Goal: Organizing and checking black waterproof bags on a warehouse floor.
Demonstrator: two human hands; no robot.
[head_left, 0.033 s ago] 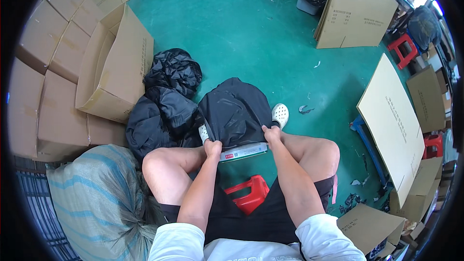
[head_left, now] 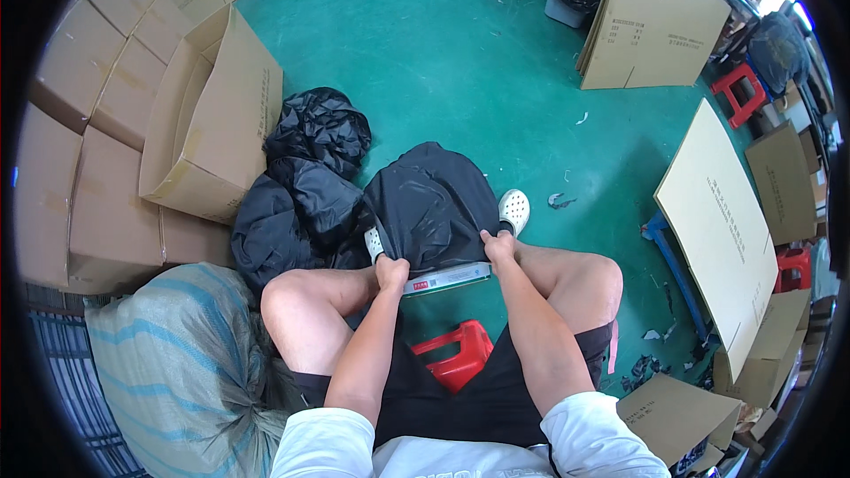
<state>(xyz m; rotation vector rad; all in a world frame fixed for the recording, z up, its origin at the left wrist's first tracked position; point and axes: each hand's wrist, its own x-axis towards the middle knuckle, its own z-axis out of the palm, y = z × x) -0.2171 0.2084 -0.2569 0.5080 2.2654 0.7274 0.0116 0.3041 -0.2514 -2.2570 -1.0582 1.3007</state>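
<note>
A black cloth (head_left: 431, 204) is stretched between my knees, its near edge pulled toward me. My left hand (head_left: 390, 273) is closed on the near left corner, and my right hand (head_left: 498, 246) grips the near right corner. From beneath that edge shows a narrow white strip-like object (head_left: 447, 280) with a small red label; the cloth hides the rest of it. Whatever supports the cloth is also covered. To the left, touching it, lies a heap of crumpled black material (head_left: 305, 190).
Beyond the heap stand an open carton (head_left: 221, 119) and stacked cardboard boxes (head_left: 111, 204). A bulging woven sack (head_left: 177, 363) is by my left knee. Under me is a red stool (head_left: 460, 356). To the right, a cardboard sheet (head_left: 722, 221) leans on a blue frame; flattened cartons (head_left: 651, 22) stand farther back.
</note>
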